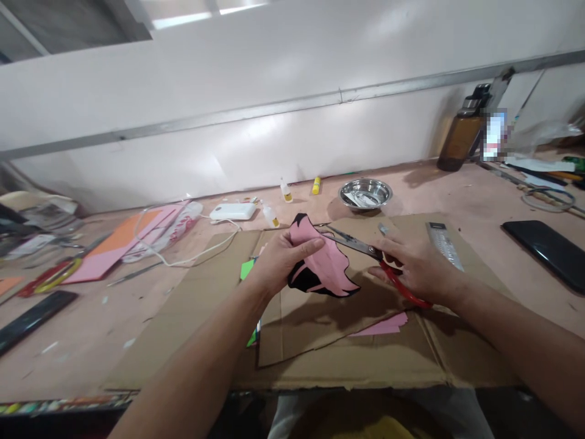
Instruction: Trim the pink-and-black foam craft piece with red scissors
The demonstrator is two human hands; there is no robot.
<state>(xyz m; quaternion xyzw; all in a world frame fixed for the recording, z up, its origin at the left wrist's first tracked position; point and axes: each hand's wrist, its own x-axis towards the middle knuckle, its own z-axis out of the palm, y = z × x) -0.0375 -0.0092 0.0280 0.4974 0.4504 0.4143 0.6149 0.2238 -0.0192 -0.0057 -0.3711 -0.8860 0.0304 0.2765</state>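
The left hand (280,261) pinches the pink-and-black cut-out (325,255) near its left end, thumb flat on the pink face, and holds it raised above the cardboard (169,338) that lies on the surface (86,329). The right hand (414,268) grips the red-handled scissors (375,252), whose blades point left at the cut-out's far edge; from this angle it is hard to say whether they bite the paper or only pass behind it. For so wavy an outline, the scissors are best held nearly steady while the left hand turns the paper into them, with short snips made deep between the blades rather than at the tips. The left thumb lies close to those tips, so a grip farther back would be safer and would let the curve feed round more freely
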